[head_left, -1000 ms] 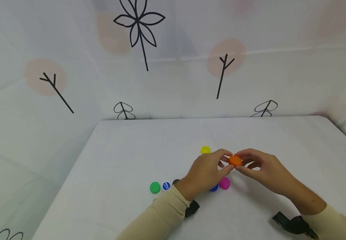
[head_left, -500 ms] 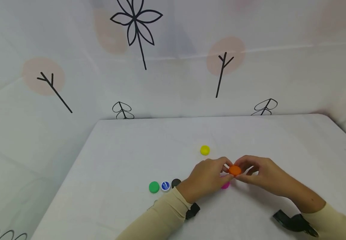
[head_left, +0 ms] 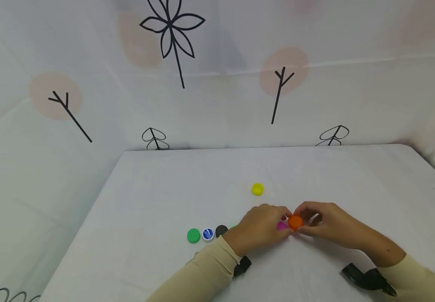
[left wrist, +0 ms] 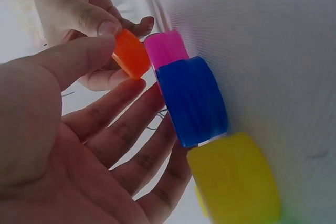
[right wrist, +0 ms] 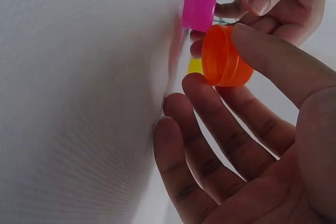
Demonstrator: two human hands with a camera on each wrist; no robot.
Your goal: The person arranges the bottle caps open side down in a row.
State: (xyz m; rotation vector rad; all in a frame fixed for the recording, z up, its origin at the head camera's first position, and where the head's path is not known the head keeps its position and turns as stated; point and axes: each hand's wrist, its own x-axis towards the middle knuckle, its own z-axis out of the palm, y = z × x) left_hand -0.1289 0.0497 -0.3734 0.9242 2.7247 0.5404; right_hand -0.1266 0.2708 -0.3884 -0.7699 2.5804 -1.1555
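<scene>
Low over the table, an orange bottle cap (head_left: 295,222) is held between my two hands, its hollow side showing in the right wrist view. My right hand (head_left: 332,224) pinches it with thumb and forefinger. From the other side, the thumb and forefinger of my left hand (head_left: 262,224) hold its edge. Right beside it stands a pink cap (left wrist: 167,49), followed by a blue cap (left wrist: 193,102) and a yellow cap (left wrist: 234,179) in a row. My left hand hides much of that row in the head view.
Leftward the row shows a green cap (head_left: 193,235), a white-and-blue cap (head_left: 207,234) and a black cap (head_left: 222,231). Another yellow cap (head_left: 257,189) lies alone farther back. Black straps (head_left: 368,279) hang near the wrists. A patterned cloth (head_left: 217,105) rises behind the white table (head_left: 164,180).
Both hands have come down and toward the person with the orange cap, bringing it beside the pink cap. The lone yellow cap, partly covered at first, now shows fully.
</scene>
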